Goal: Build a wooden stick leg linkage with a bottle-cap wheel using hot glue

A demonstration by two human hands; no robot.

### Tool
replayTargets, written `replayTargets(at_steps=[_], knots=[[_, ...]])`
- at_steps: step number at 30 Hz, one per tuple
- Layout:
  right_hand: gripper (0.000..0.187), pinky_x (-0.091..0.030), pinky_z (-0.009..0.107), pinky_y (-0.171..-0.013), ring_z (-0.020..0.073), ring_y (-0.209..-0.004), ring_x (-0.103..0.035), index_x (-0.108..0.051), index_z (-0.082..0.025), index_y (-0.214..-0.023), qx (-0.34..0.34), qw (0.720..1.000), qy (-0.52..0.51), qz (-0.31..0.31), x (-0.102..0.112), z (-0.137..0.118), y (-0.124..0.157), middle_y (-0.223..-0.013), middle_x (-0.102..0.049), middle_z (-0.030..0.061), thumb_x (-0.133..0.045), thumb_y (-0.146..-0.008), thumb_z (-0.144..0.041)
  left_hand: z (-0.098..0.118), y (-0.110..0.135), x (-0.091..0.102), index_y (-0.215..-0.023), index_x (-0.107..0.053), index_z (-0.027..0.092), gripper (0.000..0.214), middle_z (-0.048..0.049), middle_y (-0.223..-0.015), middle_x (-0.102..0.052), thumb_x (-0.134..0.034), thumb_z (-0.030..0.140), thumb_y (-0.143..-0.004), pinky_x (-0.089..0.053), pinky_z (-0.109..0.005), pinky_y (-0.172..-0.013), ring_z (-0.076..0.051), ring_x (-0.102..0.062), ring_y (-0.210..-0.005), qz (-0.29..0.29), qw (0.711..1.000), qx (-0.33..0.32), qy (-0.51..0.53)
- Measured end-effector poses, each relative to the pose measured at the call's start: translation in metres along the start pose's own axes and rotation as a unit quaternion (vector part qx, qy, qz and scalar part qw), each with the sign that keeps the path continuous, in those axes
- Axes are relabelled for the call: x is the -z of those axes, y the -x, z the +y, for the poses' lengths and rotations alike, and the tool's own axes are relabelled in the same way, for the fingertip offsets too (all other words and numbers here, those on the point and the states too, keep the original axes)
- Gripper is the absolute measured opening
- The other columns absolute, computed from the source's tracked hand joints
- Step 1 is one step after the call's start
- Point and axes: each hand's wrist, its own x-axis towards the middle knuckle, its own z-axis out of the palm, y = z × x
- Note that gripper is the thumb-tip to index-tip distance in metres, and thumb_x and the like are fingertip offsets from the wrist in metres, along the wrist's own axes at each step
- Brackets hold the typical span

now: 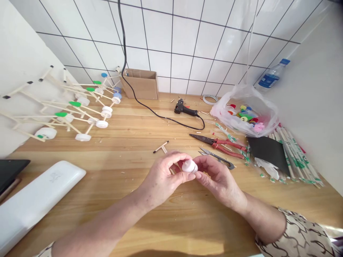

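A small white plastic cap (189, 166), round with a narrower top, is pinched between my two hands above the table's middle. My left hand (168, 169) grips it from the left with thumb and index finger. From the right, the fingertips of my right hand (221, 178) close on its edge. Just beyond my left hand shows a T-shaped piece of wooden sticks (161, 146) with a dark tip; its near end is hidden behind my fingers. I cannot tell whether my left hand touches it.
Stick-and-cap wheeled frames (80, 103) stand at left near a white power bank (45, 200). Behind are a cardboard box (140, 84) and glue gun (186, 108). Pliers (218, 143), snips (218, 157), a bag of caps (245, 110) and wrapped sticks (297, 153) lie right.
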Motion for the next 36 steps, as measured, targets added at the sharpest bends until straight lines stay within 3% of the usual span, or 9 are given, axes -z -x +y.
replayTargets(at_steps=[3, 7, 11, 14, 22, 29, 36], knots=[[0.029, -0.053, 0.035, -0.078, 0.0195, -0.087, -0.064, -0.056, -0.020, -0.103, -0.027, 0.996, -0.085, -0.016, -0.002, -0.001, -0.001, -0.097, -0.067, 0.0087, -0.058, -0.086, -0.043, -0.004, 0.002, -0.003, -0.087, -0.064, 0.018, 0.020, -0.0025, -0.087, -0.064, -0.073, 0.026, -0.071, -0.049, -0.028, -0.073, -0.017, -0.060, -0.080, 0.030, 0.999, -0.033, -0.016], [0.025, -0.053, 0.032, -0.081, 0.0180, -0.089, -0.066, -0.056, -0.021, -0.103, -0.061, 0.978, -0.198, -0.040, -0.003, -0.004, -0.002, -0.097, -0.069, 0.0061, -0.061, -0.085, -0.039, -0.010, 0.004, -0.006, -0.096, -0.063, 0.020, 0.023, -0.0039, -0.096, -0.066, -0.069, 0.028, -0.076, -0.050, -0.028, -0.077, -0.018, -0.062, -0.085, 0.026, 0.997, -0.070, -0.019], [0.022, -0.052, 0.031, -0.082, 0.0168, -0.089, -0.066, -0.057, -0.020, -0.102, -0.081, 0.970, -0.226, -0.047, -0.002, -0.006, -0.001, -0.098, -0.069, 0.0060, -0.063, -0.085, -0.033, -0.009, 0.005, -0.002, -0.107, -0.063, 0.021, 0.025, -0.0046, -0.102, -0.066, -0.063, 0.029, -0.083, -0.049, -0.027, -0.083, -0.018, -0.061, -0.093, 0.001, 0.990, -0.120, -0.076], [0.020, -0.051, 0.030, -0.083, 0.0154, -0.088, -0.066, -0.057, -0.020, -0.102, -0.087, 0.967, -0.237, -0.043, -0.001, -0.004, 0.000, -0.097, -0.069, 0.0056, -0.063, -0.085, -0.030, -0.005, 0.005, 0.002, -0.104, -0.065, 0.021, 0.020, -0.0048, -0.100, -0.066, -0.058, 0.025, -0.086, -0.048, -0.028, -0.084, -0.018, -0.061, -0.093, -0.024, 0.984, -0.136, -0.114], [0.028, -0.050, 0.026, -0.064, 0.0147, -0.073, -0.063, -0.054, -0.019, -0.094, -0.089, 0.971, -0.223, 0.006, -0.006, 0.006, 0.003, -0.083, -0.067, 0.0039, -0.069, -0.079, -0.038, -0.010, 0.006, -0.005, -0.096, -0.068, 0.021, 0.017, -0.0043, -0.093, -0.061, -0.065, 0.024, -0.080, -0.055, -0.027, -0.073, -0.017, -0.061, -0.085, 0.021, 0.990, -0.130, -0.050], [0.030, -0.050, 0.028, -0.063, 0.0157, -0.071, -0.061, -0.053, -0.020, -0.088, -0.070, 0.973, -0.215, 0.037, -0.009, 0.002, 0.005, -0.077, -0.064, 0.0023, -0.068, -0.077, -0.044, -0.011, 0.009, -0.012, -0.095, -0.068, 0.018, 0.019, -0.0028, -0.090, -0.057, -0.068, 0.018, -0.076, -0.058, -0.023, -0.066, -0.013, -0.060, -0.077, 0.025, 0.995, -0.081, 0.060], [0.029, -0.052, 0.027, -0.064, 0.0143, -0.069, -0.063, -0.054, -0.020, -0.090, -0.045, 0.978, -0.196, 0.049, -0.011, 0.000, 0.008, -0.079, -0.066, 0.0029, -0.066, -0.080, -0.043, -0.007, 0.011, -0.014, -0.089, -0.067, 0.017, 0.016, -0.0014, -0.084, -0.057, -0.071, 0.019, -0.073, -0.058, -0.022, -0.064, -0.012, -0.060, -0.074, 0.042, 0.996, -0.065, 0.042]])
